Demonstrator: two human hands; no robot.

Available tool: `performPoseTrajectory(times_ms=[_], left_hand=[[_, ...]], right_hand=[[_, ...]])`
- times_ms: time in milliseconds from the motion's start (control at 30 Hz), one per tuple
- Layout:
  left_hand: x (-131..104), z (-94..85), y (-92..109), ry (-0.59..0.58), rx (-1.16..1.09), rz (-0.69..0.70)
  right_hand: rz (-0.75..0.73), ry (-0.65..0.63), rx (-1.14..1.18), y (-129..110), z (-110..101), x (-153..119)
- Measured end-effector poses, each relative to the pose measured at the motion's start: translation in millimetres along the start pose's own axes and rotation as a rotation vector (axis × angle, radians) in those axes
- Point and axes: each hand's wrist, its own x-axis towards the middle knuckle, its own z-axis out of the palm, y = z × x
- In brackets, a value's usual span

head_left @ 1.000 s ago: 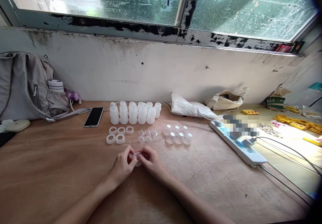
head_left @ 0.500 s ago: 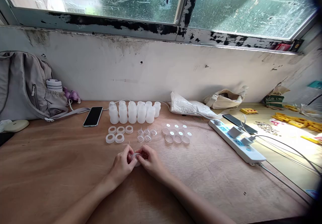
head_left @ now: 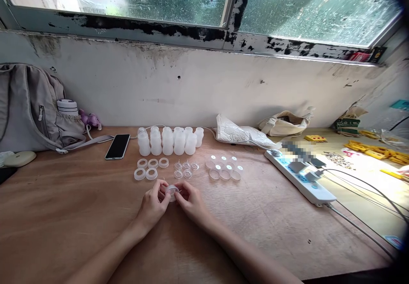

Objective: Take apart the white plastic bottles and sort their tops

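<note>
Between my two hands is a translucent bottle collar ring (head_left: 172, 189), tilted so that its round opening shows. My left hand (head_left: 156, 201) grips its left side with thumb and fingers. On its right side, my right hand (head_left: 189, 201) pinches the rim; a thin clear piece sticks out near those fingertips, too small to name. Just beyond the hands lie several matching collar rings (head_left: 151, 173) and several small clear ring-shaped parts with thin stems (head_left: 187, 173). Farther right are several clear round caps (head_left: 225, 173) with white dots. Frosted small bottles (head_left: 168, 142) stand in rows behind.
A phone (head_left: 118, 146) lies left of the bottles, near a grey backpack (head_left: 24, 105). At right a white power strip (head_left: 300, 178) with plugged chargers and cables crosses the table. A silver padded pouch (head_left: 239, 131) and a beige bag (head_left: 284, 124) rest by the wall.
The ring between my hands has turned, so more of its round opening shows. My fingers have shifted slightly around it; the parts on the table lie as before.
</note>
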Motion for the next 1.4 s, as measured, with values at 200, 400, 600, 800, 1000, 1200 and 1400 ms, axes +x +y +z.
performPoseTrajectory(times_ms=[200, 400, 600, 800, 1000, 1200, 1400], left_hand=[[-2, -0.3, 2, -0.030, 0.079, 0.064], [-4, 0.7, 2, -0.048, 0.127, 0.059], [-5, 2.2, 2, -0.021, 0.123, 0.076], [-7, 4.2, 1, -0.014, 0.137, 0.094], [-5, 0.5, 2, 0.003, 0.100, 0.097], [-1, -1.1, -3, 0.024, 0.028, 0.044], [2, 1.4, -14, 0.036, -0.096, 0.105]], right_hand=[[-0.014, 0.010, -0.035, -6, -1, 0], [-0.023, 0.023, -0.051, -4, 1, 0], [-0.038, 0.013, -0.070, -5, -1, -1], [-0.080, 0.048, -0.188, -5, 1, -2], [-0.139, 0.016, -0.157, -7, -4, -3], [-0.057, -0.067, 0.104, -7, -11, -2], [0.050, -0.023, 0.358, -1, -11, 4]])
